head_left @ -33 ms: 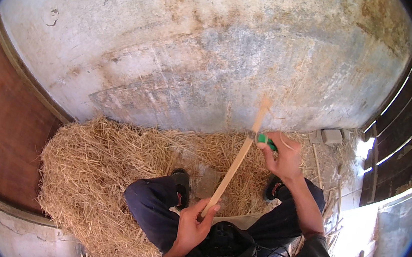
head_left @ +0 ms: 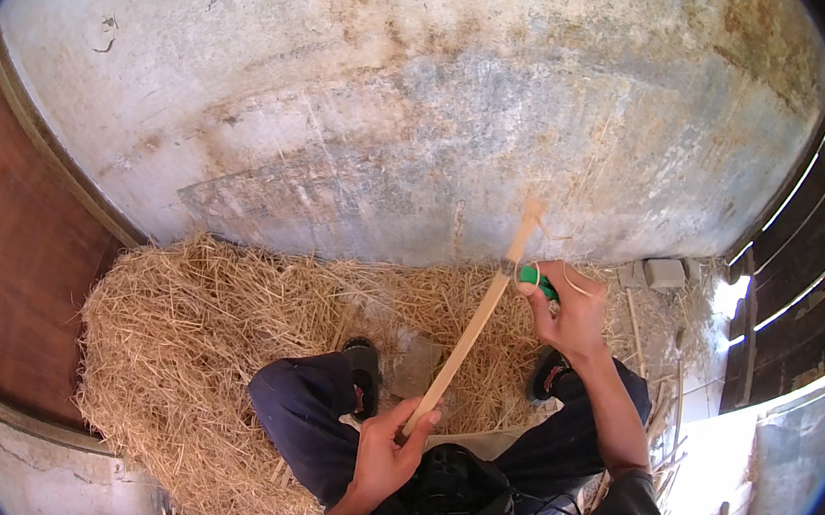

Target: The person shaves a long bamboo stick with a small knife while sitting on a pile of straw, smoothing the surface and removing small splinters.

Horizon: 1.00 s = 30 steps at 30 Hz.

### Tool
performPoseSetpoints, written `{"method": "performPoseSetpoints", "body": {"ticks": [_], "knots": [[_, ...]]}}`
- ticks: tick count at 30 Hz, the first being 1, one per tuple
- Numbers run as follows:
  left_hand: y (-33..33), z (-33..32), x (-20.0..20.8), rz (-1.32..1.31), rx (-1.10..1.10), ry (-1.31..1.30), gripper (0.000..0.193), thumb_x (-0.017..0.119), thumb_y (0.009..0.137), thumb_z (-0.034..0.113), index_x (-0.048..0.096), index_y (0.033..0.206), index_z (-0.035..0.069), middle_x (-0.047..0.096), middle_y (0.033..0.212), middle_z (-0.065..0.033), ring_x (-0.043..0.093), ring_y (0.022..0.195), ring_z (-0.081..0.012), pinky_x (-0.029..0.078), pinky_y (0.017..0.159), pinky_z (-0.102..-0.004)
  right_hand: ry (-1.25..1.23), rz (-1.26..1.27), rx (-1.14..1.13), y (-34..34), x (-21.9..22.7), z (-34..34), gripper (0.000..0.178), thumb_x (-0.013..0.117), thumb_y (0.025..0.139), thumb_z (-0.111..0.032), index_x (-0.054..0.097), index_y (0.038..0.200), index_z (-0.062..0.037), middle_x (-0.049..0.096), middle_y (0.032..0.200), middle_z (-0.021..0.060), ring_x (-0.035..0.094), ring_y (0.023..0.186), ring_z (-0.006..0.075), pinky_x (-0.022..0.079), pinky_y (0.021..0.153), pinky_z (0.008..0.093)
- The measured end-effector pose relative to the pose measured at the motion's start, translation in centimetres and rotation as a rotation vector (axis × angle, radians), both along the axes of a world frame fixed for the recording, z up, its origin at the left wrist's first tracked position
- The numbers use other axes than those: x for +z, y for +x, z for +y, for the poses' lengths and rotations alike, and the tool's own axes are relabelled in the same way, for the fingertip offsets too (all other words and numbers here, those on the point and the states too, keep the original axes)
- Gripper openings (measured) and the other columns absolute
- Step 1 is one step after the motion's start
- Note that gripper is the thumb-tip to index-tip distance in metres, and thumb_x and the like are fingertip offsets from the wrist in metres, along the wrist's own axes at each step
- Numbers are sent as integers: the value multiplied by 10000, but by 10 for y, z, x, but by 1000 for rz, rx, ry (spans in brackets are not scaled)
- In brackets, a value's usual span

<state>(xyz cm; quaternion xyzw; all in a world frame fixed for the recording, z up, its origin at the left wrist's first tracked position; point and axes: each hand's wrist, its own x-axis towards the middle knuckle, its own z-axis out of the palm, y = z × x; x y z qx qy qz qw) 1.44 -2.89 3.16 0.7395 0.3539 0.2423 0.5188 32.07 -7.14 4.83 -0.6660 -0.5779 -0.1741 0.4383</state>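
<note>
A long pale wooden strip, perhaps bamboo, slants up and away from my lap toward the wall. Its near end is closed in my left hand, thumb along one side. My right hand grips a green-handled knife. The short dark blade lies across the strip's upper part, touching it. A thin curled shaving loops by my right fingers, and finer curls hang off the strip near its far end.
Loose straw is heaped at the left and spreads between my feet. A stained wall rises in front. A brown wooden panel stands left; a grey block and dark slatted boards are at the right.
My right hand and the knife have shifted very slightly to the right, and the thin shavings have moved a little. My left hand has stayed put.
</note>
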Motion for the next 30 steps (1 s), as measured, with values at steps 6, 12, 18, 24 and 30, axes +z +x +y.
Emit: {"method": "performPoseSetpoints", "body": {"ticks": [6, 12, 18, 24, 30], "knots": [[-10, -3, -9, 6, -52, -58, 221, 721, 1056, 138, 773, 1242, 31, 635, 722, 26, 447, 599, 0, 326, 502, -228, -8, -1, -106, 20, 4, -3, 178, 801, 955, -192, 746, 1038, -44, 738, 867, 135, 733, 670, 283, 564, 610, 364], [-15, -7, -10, -19, -49, -89, 219, 692, 1077, 143, 767, 1255, 39, 605, 749, 100, 401, 599, 23, 274, 507, -220, -24, 14, -113, 20, 5, -6, 196, 800, 955, -210, 744, 1033, -40, 739, 864, 138, 707, 640, 300, 536, 583, 378], [-29, -3, -18, -20, -113, -150, 288, 703, 1069, 155, 722, 1330, 34, 677, 883, 15, 495, 706, -20, 384, 598, -236, -87, 103, -101, 21, 5, -3, 209, 802, 958, -221, 744, 1040, -38, 737, 840, 128, 702, 658, 265, 529, 619, 368], [-41, 13, -11, 6, -370, -99, 634, 722, 1057, 182, 451, 1608, 22, 635, 1395, -142, 648, 1175, -198, 497, 1031, -352, -77, 730, 199, 25, 1, -5, 277, 820, 970, -280, 757, 1052, -23, 710, 815, 1, 631, 752, 82, 499, 670, 328], [-37, 19, 4, -111, -446, 30, 751, 777, 1010, 262, 422, 1619, 5, 589, 1446, -209, 581, 1356, -338, 425, 1167, -427, -106, 1134, 279, 3, 2, 4, 384, 803, 989, -362, 781, 1165, -21, 527, 678, -70, 427, 580, 32, 331, 542, 258]]}}
